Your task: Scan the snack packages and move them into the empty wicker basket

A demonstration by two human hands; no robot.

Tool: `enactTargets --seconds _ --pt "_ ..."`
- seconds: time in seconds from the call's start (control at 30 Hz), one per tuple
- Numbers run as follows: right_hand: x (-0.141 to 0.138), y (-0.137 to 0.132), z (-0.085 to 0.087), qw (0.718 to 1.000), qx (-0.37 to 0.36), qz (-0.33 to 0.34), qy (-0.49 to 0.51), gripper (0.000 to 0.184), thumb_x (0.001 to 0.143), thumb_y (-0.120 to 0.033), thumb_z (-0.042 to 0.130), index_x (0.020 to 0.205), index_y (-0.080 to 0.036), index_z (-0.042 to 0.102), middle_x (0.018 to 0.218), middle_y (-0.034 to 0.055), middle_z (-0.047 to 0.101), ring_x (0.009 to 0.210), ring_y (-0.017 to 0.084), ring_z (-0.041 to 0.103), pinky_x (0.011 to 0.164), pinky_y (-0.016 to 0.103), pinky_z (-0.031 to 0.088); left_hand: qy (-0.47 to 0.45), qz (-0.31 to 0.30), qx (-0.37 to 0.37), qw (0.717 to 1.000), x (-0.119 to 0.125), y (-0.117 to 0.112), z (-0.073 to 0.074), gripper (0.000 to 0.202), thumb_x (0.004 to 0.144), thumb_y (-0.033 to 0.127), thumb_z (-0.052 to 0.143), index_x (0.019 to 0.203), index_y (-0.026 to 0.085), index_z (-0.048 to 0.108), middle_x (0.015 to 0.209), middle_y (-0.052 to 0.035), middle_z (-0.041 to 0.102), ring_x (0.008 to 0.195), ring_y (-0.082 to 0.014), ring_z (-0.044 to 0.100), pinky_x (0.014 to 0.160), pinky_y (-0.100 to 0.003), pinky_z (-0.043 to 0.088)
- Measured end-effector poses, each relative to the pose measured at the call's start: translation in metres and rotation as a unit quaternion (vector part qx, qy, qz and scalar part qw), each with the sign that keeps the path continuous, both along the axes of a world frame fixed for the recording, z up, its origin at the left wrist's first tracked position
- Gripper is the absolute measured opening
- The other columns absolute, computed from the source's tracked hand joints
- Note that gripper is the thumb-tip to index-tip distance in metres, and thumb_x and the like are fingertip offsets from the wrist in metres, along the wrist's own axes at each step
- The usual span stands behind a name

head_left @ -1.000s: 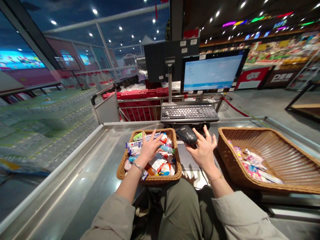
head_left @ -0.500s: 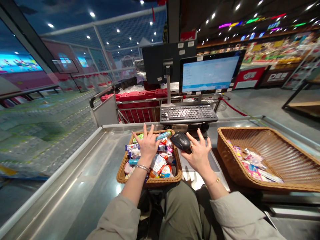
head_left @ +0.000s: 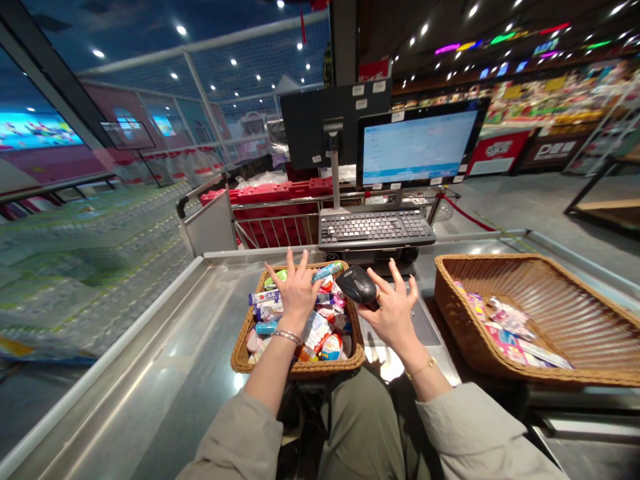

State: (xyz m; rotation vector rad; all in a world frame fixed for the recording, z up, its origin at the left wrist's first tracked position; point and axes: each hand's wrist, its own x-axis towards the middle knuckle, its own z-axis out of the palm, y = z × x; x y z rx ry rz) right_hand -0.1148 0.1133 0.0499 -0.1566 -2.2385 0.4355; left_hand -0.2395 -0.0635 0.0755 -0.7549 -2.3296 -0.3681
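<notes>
My left hand (head_left: 299, 297) is over a small wicker basket (head_left: 241, 350) with its fingers spread. Packaged snacks fill that basket, among them a white-and-blue packet (head_left: 265, 298) and a round blue-and-orange pack (head_left: 331, 347). A light-blue tube (head_left: 329, 271) lies by my left thumb; whether they touch is unclear. On the basket's right side, my right hand (head_left: 395, 308) has a black barcode scanner (head_left: 357, 285) by its thumb and index finger, the other fingers stretched out. The scanner's head points left over the basket rim. Its handle is hidden behind the hand.
A keyboard (head_left: 377, 228) and a lit monitor (head_left: 419, 148) stand beyond the metal counter (head_left: 185, 333). To the right is a large wicker basket (head_left: 590, 313) holding a few packets (head_left: 510, 319). A shopping cart (head_left: 270, 223) is behind the counter; stacked bottles (head_left: 100, 267) line the left.
The scanner and my right hand have shifted slightly left. My left hand keeps its spread pose over the basket, and the view has moved a little.
</notes>
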Motion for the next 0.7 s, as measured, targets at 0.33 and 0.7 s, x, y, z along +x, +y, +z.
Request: enactTargets --seconds 0.33,0.7 --pt "0.003 0.003 0.001 1.0 -0.007 0.003 0.002 0.011 0.079 -0.033 0.068 0.081 -0.023 0.072 0.132 0.0036 0.07 0.149 0.04 0.035 0.116 0.072 0.014 -0.002 -0.003 0.002 1.0 -0.001 0.009 0.0 0.01 0.089 0.033 0.068 0.096 0.026 0.072 0.154 -0.0025 0.051 0.155 -0.0364 0.021 0.117 -0.078 -0.012" --pt "0.009 0.008 -0.001 1.0 -0.008 0.009 0.025 0.009 0.08 -0.032 0.069 0.08 -0.023 0.072 0.13 0.0035 0.071 0.148 0.04 0.035 0.116 0.071 0.013 0.019 -0.012 0.012 1.0 0.001 0.015 0.001 0.009 0.089 0.031 0.068 0.095 0.026 0.071 0.151 -0.0035 0.054 0.154 -0.0376 0.023 0.115 -0.08 -0.016"
